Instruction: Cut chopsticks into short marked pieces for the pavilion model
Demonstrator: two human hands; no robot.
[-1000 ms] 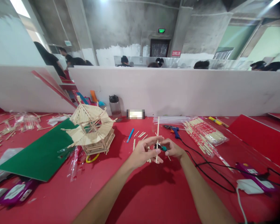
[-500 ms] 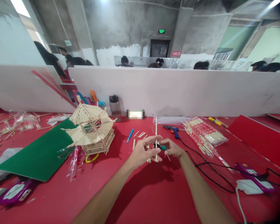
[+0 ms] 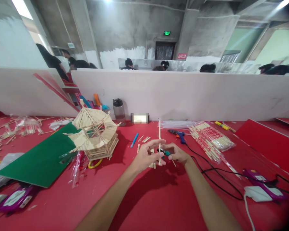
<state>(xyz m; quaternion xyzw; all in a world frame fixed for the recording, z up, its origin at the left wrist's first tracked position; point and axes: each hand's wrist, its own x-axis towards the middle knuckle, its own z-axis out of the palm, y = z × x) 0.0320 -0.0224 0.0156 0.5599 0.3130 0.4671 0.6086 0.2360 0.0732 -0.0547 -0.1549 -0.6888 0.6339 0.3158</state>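
My left hand [image 3: 151, 154] holds a pale wooden stick [image 3: 159, 134] upright between thumb and fingers, above the red table. Close beside it on the right, my right hand [image 3: 179, 153] is closed on a small teal-handled tool [image 3: 167, 153], whose dark head is at the stick. Short cut sticks [image 3: 146, 139] lie behind and under my left hand. A blue pen-like item [image 3: 134, 140] is just beyond them. To the left stands a pavilion model [image 3: 93, 131] made of wooden sticks.
A blue glue gun [image 3: 180, 136] with a black cable and packs of sticks [image 3: 214, 138] lie to the right. Behind are a bottle [image 3: 118, 110] and a white partition [image 3: 178, 94]. A green board [image 3: 36, 160] lies left; a purple power strip [image 3: 262, 184] sits right.
The upright stick has shifted slightly left, with the tool's head staying close to it. Both hands are otherwise nearly where they were.
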